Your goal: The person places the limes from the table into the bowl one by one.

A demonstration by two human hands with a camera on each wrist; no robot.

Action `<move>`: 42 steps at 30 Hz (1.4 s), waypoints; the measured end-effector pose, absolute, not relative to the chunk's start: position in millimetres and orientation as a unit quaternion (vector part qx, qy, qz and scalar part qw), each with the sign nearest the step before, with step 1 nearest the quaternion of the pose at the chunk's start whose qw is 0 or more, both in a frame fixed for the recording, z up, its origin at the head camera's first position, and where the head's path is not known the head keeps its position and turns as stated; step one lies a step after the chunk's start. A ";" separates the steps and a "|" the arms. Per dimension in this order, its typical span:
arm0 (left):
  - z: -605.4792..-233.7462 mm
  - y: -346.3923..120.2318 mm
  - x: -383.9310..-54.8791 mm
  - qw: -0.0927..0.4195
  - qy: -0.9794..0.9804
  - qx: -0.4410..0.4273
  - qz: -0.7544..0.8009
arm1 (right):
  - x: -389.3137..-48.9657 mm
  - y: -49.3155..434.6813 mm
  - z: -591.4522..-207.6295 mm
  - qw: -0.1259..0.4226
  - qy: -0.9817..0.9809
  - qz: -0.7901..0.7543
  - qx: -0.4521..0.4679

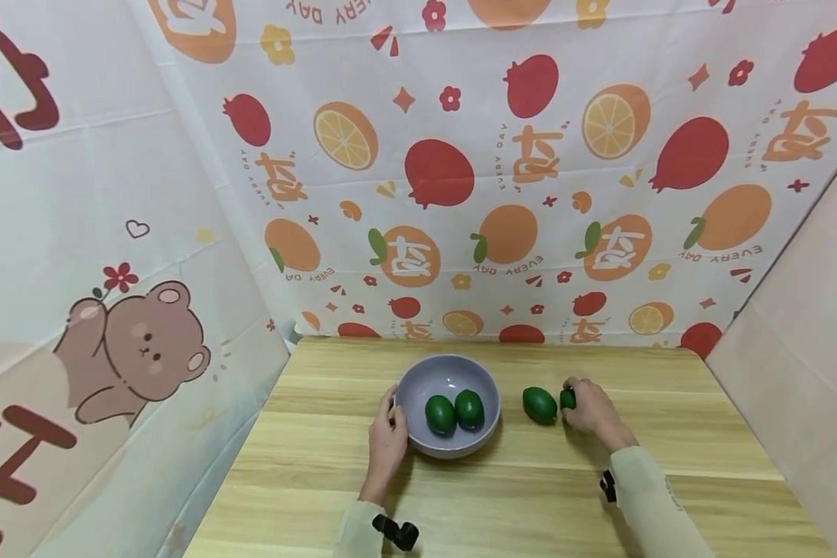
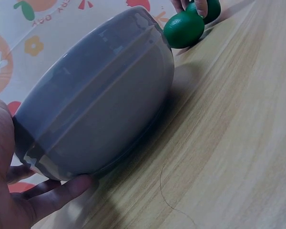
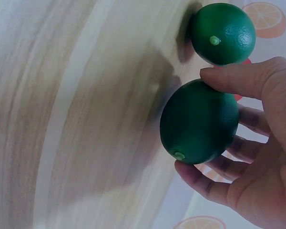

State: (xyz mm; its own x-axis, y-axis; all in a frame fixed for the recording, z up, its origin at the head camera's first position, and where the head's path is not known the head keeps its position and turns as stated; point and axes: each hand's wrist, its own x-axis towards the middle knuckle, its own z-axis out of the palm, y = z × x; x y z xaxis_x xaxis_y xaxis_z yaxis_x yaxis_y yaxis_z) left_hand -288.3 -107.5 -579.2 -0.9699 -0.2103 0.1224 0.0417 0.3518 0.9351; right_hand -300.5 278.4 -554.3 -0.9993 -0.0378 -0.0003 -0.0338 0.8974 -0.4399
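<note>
A grey-purple bowl [image 1: 418, 378] stands on the table with two green limes, one lime [image 1: 440, 415] beside another lime [image 1: 470, 409]. My left hand [image 1: 387, 443] holds the bowl's left side; in the left wrist view its fingers curl against the lower wall. To the right of the bowl, a third lime [image 1: 540, 405] lies on the table. Just past it my right hand [image 1: 594, 412] grips one more lime [image 3: 200, 121] between thumb and fingers. Whether that lime touches the table, I cannot tell.
The wood-grain table [image 1: 502, 504] ends at a fruit-printed cloth [image 1: 481, 302] behind. A bear-printed cloth [image 1: 139, 349] hangs on the left and a pale cloth [image 1: 795, 325] on the right. A thin hair [image 2: 162, 191] lies near the bowl.
</note>
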 end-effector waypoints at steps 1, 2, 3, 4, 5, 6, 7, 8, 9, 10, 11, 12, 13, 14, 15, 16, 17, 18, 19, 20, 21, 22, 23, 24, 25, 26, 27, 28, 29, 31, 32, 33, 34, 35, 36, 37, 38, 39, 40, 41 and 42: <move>-579.0 -107.6 -288.5 0.110 -0.815 0.051 -0.567 | -300.6 278.7 -554.3 -0.002 0.974 -0.225 -0.018; -579.1 -107.8 -288.6 0.113 -0.815 0.049 -0.566 | -300.6 278.9 -554.1 -0.007 0.974 -0.227 -0.019; -579.0 -108.0 -288.6 0.115 -0.815 0.049 -0.565 | -300.6 279.0 -553.6 -0.013 0.973 -0.229 -0.019; -578.9 -108.0 -288.5 0.115 -0.815 0.050 -0.566 | -300.7 279.5 -553.0 -0.019 0.973 -0.229 -0.021; -578.7 -108.1 -288.3 0.116 -0.815 0.049 -0.565 | -300.9 279.9 -552.2 -0.025 0.973 -0.230 -0.022; -578.6 -108.2 -288.2 0.117 -0.815 0.048 -0.565 | -301.1 280.3 -551.3 -0.030 0.972 -0.230 -0.024; -578.6 -108.0 -288.1 0.117 -0.815 0.048 -0.565 | -301.3 280.8 -550.3 -0.035 0.972 -0.230 -0.024; -578.5 -107.9 -287.9 0.118 -0.815 0.047 -0.565 | -301.6 281.2 -548.9 -0.040 0.972 -0.231 -0.023; -578.4 -107.6 -287.6 0.118 -0.815 0.047 -0.566 | -301.9 281.8 -547.4 -0.045 0.972 -0.231 -0.021; -578.2 -107.3 -287.7 0.116 -0.815 0.048 -0.566 | -302.4 282.4 -546.1 -0.049 0.971 -0.232 -0.021; -578.0 -107.2 -287.7 0.115 -0.815 0.049 -0.566 | -302.9 282.7 -545.0 -0.052 0.971 -0.232 -0.019; -578.0 -107.0 -287.8 0.114 -0.814 0.050 -0.567 | -303.4 283.2 -543.8 -0.055 0.971 -0.231 -0.019; -578.0 -106.7 -287.7 0.115 -0.815 0.050 -0.566 | -303.8 283.4 -542.6 -0.059 0.971 -0.230 -0.018; -577.9 -106.7 -287.7 0.115 -0.815 0.051 -0.566 | -304.0 283.6 -541.3 -0.063 0.971 -0.230 -0.017; -577.7 -106.6 -287.6 0.116 -0.815 0.051 -0.566 | -304.3 283.8 -540.1 -0.067 0.971 -0.230 -0.015; -577.4 -106.6 -287.7 0.114 -0.815 0.053 -0.566 | -304.4 284.0 -539.0 -0.072 0.970 -0.230 -0.015; -577.4 -106.6 -287.7 0.114 -0.815 0.054 -0.566 | -304.5 284.0 -537.7 -0.076 0.970 -0.230 -0.014; -577.4 -106.5 -287.7 0.114 -0.814 0.054 -0.567 | -304.3 283.7 -536.0 -0.080 0.969 -0.232 -0.013; -577.2 -106.5 -287.7 0.114 -0.814 0.054 -0.567 | -304.3 283.5 -534.6 -0.083 0.969 -0.232 -0.011; -577.1 -106.5 -287.6 0.113 -0.814 0.054 -0.567 | -304.3 283.3 -533.1 -0.085 0.969 -0.233 -0.009; -577.1 -106.4 -287.6 0.112 -0.814 0.055 -0.568 | -304.2 283.1 -531.6 -0.088 0.969 -0.233 -0.008; -577.2 -106.5 -287.6 0.109 -0.813 0.056 -0.569 | -304.3 282.9 -530.0 -0.091 0.968 -0.233 -0.008; -577.2 -106.5 -287.5 0.111 -0.813 0.054 -0.569 | -304.6 282.5 -528.5 -0.095 0.968 -0.231 -0.009; -577.0 -106.5 -287.2 0.110 -0.813 0.054 -0.569 | -305.1 282.2 -527.1 -0.101 0.968 -0.229 -0.011; -577.0 -106.7 -287.0 0.109 -0.813 0.053 -0.570 | -305.7 281.7 -525.5 -0.108 0.968 -0.227 -0.015; -577.2 -107.0 -286.9 0.111 -0.814 0.050 -0.568 | -306.3 280.9 -523.8 -0.116 0.967 -0.224 -0.018; -577.0 -107.1 -286.8 0.109 -0.813 0.051 -0.570 | -307.0 279.9 -522.1 -0.123 0.967 -0.221 -0.022; -577.0 -107.3 -287.0 0.109 -0.813 0.051 -0.570 | -307.9 278.8 -520.2 -0.129 0.967 -0.219 -0.026; -576.9 -107.5 -287.1 0.110 -0.812 0.052 -0.571 | -308.8 277.2 -518.1 -0.134 0.967 -0.215 -0.032; -576.7 -107.9 -287.3 0.109 -0.812 0.054 -0.571 | -310.2 273.7 -513.6 -0.136 0.967 -0.211 -0.039; -576.7 -108.0 -287.5 0.110 -0.811 0.054 -0.572 | -310.9 271.9 -511.5 -0.135 0.968 -0.210 -0.041; -576.3 -108.2 -287.6 0.110 -0.811 0.054 -0.572 | -311.6 270.3 -509.3 -0.134 0.968 -0.209 -0.044; -576.2 -108.3 -287.7 0.110 -0.811 0.055 -0.572 | -312.3 268.5 -507.0 -0.135 0.967 -0.209 -0.048; -576.1 -108.4 -287.7 0.111 -0.811 0.053 -0.571 | -313.0 266.8 -504.8 -0.137 0.967 -0.210 -0.051; -575.9 -108.4 -287.7 0.112 -0.811 0.052 -0.571 | -314.1 265.3 -502.7 -0.141 0.966 -0.210 -0.055; -575.9 -108.4 -287.7 0.113 -0.812 0.049 -0.570 | -315.1 263.5 -500.6 -0.146 0.965 -0.210 -0.061; -576.0 -108.4 -287.8 0.113 -0.812 0.048 -0.570 | -316.3 261.8 -498.7 -0.151 0.964 -0.210 -0.068; -576.0 -108.4 -287.7 0.114 -0.812 0.047 -0.570 | -317.3 260.1 -497.0 -0.156 0.962 -0.210 -0.075; -576.0 -108.2 -287.4 0.113 -0.812 0.048 -0.571 | -318.3 258.1 -495.6 -0.160 0.961 -0.210 -0.082; -575.9 -108.2 -287.4 0.113 -0.813 0.045 -0.570 | -319.1 256.0 -494.0 -0.163 0.960 -0.209 -0.087; -575.6 -108.2 -287.2 0.112 -0.812 0.045 -0.571 | -319.8 253.9 -492.4 -0.164 0.960 -0.210 -0.091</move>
